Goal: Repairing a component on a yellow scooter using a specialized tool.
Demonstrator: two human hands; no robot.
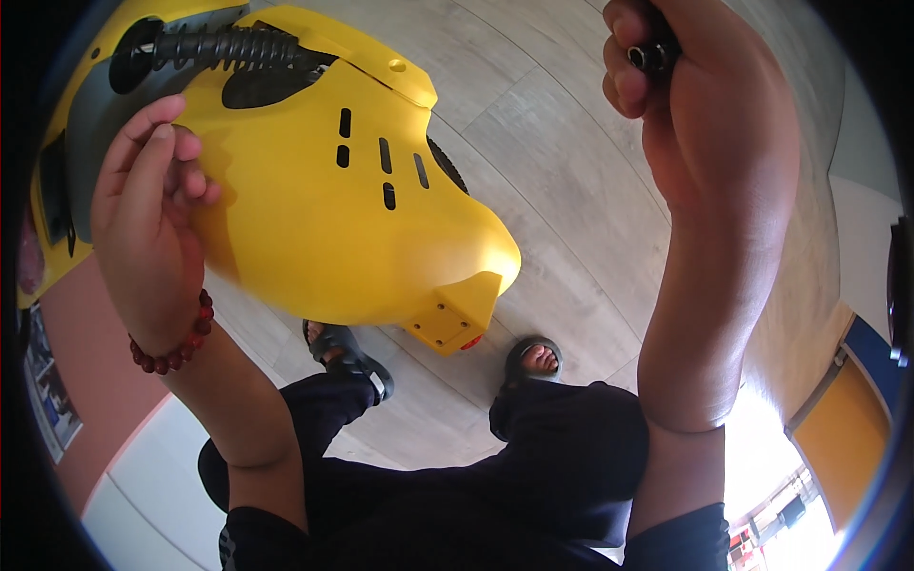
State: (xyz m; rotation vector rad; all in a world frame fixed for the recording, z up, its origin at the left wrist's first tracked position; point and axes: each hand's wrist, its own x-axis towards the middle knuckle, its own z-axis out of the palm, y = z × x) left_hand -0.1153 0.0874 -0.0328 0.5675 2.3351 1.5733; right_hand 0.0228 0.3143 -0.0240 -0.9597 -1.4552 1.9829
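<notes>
A yellow scooter body (333, 247) fills the upper left and middle, with black slots, a black coil spring (228, 48) and a bolted bracket (452, 314) with a red piece at its lower edge. My left hand (152, 200), a red bead bracelet at the wrist, is over its left side, fingers loosely bent and apart, nothing visible in them; whether it touches the body I cannot tell. At the top right my right hand (705, 105) grips a black tubular object (652, 59) with a hollow end, mostly hidden by the fingers.
Pale plank flooring (562, 152) lies beneath, and my sandalled feet (533, 362) stand below the scooter's tail. A pink wall or panel (95, 352) curves at the left. Yellow and blue panels (838, 428) and a bright opening are at the lower right.
</notes>
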